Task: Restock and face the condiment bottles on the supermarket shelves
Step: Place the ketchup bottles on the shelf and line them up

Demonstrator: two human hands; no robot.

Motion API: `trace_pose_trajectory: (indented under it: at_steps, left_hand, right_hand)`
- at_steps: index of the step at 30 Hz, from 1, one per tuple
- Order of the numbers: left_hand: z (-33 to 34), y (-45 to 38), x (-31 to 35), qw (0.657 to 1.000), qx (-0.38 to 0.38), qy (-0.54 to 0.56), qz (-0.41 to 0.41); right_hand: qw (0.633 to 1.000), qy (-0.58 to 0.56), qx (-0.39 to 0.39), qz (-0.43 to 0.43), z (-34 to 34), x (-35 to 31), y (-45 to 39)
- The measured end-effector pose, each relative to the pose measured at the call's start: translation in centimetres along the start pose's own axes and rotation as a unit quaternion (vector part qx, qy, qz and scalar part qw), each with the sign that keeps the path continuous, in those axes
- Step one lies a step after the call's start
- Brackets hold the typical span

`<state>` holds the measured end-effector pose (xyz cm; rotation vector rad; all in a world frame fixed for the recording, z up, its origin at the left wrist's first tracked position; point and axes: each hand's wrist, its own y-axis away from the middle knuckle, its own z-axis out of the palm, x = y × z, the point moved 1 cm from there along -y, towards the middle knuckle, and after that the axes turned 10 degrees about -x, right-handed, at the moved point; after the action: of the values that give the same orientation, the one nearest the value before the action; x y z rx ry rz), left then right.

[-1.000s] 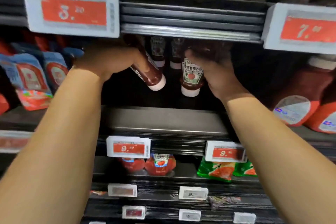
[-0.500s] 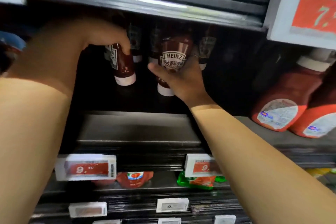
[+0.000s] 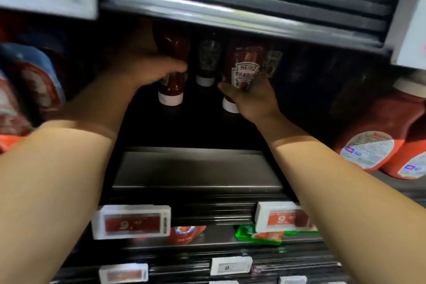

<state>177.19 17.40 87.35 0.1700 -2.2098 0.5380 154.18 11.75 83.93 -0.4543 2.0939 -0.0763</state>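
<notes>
Both my arms reach deep into a dark shelf bay. My left hand (image 3: pixel 140 69) grips a dark red ketchup bottle (image 3: pixel 173 62) that stands cap-down, its white cap near the shelf floor. My right hand (image 3: pixel 250 97) holds a second cap-down ketchup bottle (image 3: pixel 244 69) low on its body, the Heinz label facing me. Two more like bottles stand behind: one (image 3: pixel 205 62) between the held pair, another (image 3: pixel 273 62) just right of my right hand. The upper ends of the bottles are hidden by the shelf rail above.
The metal shelf floor (image 3: pixel 196 173) in front of the bottles is bare. Large red ketchup jugs (image 3: pixel 373 138) stand at right, red and blue pouches (image 3: pixel 30 90) at left. The upper shelf rail (image 3: pixel 242 14) hangs low. Price tags (image 3: pixel 131 221) line the front edge; pouches lie below.
The view has shifted closer and slightly left. Both hands keep their bottles; the left bottle stands more upright, and the right bottle's label has turned to face me more squarely.
</notes>
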Motion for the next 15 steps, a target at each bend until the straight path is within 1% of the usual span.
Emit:
trace_pose_trajectory:
  at_steps: [3, 4, 6, 7, 8, 9, 10, 11, 12, 13, 14, 15]
  left_hand:
    - [-1.0, 0.5, -0.7, 0.999, 0.031, 0.014, 0.027]
    - [-0.8, 0.9, -0.9, 0.999, 0.042, 0.011, 0.031]
    - [-0.2, 1.2, -1.1, 0.996, 0.060, 0.046, 0.035]
    - [0.3, 1.3, -1.5, 0.996, 0.057, 0.064, 0.036]
    - [0.5, 1.6, -1.7, 0.995, 0.054, 0.073, 0.034]
    - [0.7, 1.6, -2.0, 0.995, 0.041, 0.088, 0.034]
    - [0.9, 1.6, -2.5, 0.994, 0.014, 0.102, 0.025]
    - [1.2, 1.5, -3.0, 0.993, -0.021, 0.115, 0.010]
    - [1.5, 1.6, -3.3, 0.992, -0.058, 0.114, -0.012]
    - [1.7, 1.7, -3.6, 0.990, -0.081, 0.109, -0.031]
    - [1.8, 1.9, -3.7, 0.990, -0.088, 0.104, -0.045]
    - [1.9, 2.1, -3.8, 0.990, -0.079, 0.106, -0.049]
  right_hand:
    - [1.000, 0.024, -0.004, 0.007, -0.3, -0.5, 0.0]
    - [0.999, 0.033, -0.013, 0.014, -0.5, -0.6, 0.2]
    - [0.997, 0.054, -0.044, 0.030, -1.4, -1.0, 1.3]
    - [0.995, 0.082, -0.051, 0.033, -1.9, -1.4, 2.2]
    - [0.991, 0.128, -0.036, 0.030, -2.5, -1.9, 3.3]
    - [0.983, 0.183, 0.004, 0.010, -2.8, -2.6, 4.6]
    - [0.971, 0.229, 0.060, -0.036, -2.9, -3.5, 6.2]
    - [0.957, 0.248, 0.113, -0.100, -2.6, -4.7, 7.6]
    - [0.944, 0.241, 0.149, -0.167, -1.9, -6.1, 8.6]
    - [0.937, 0.226, 0.153, -0.217, -1.0, -7.3, 9.1]
    - [0.944, 0.199, 0.124, -0.234, 0.1, -8.5, 8.9]
    - [0.959, 0.165, 0.072, -0.218, 1.3, -9.4, 8.0]
